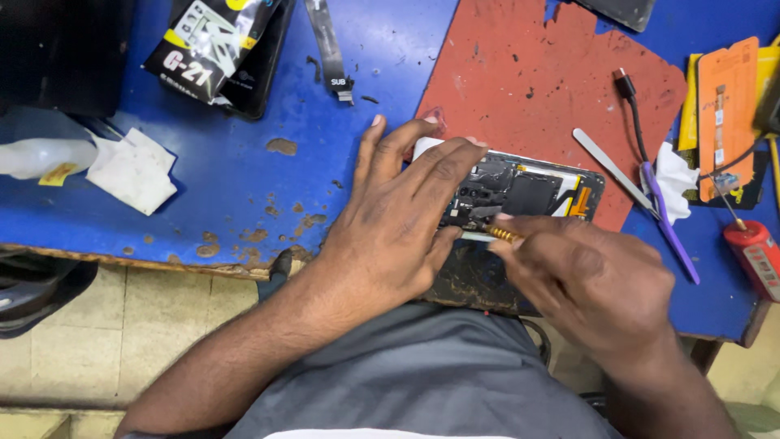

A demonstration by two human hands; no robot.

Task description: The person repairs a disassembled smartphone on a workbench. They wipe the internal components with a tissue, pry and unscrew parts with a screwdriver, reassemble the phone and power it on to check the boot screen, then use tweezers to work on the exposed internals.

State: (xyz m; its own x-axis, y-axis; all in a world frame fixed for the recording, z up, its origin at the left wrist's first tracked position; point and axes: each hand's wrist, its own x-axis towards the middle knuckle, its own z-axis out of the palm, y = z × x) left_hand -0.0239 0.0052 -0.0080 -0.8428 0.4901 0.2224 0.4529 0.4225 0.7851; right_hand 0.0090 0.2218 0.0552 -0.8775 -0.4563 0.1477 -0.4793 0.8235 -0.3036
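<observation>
Two hands work over an opened phone (528, 195) that lies back-up on a worn red mat (552, 81), near the front edge of a blue bench (244, 162). The left hand (398, 228) lies flat across the phone's left end, fingers spread and pressing it down to the mat. The right hand (593, 284) pinches a slim screwdriver (487, 235) with a knurled brass collar, its tip pointing left along the phone's near edge.

Judging by its look, the phone is light, thin and stiff, yet fragile with the back off: the bare board, the orange flex strip and the dark battery area are exposed (none of them a place for fingertips). It probably slides easily on the mat, so a hold by the outer frame and long edges looks safest, with downward pressure kept over the solid end.

Nearby lie a metal spatula (613, 172), a purple pry tool (670, 228), a black cable (632, 106), a white cloth (134, 171) and a red-handled tool (756, 256).
</observation>
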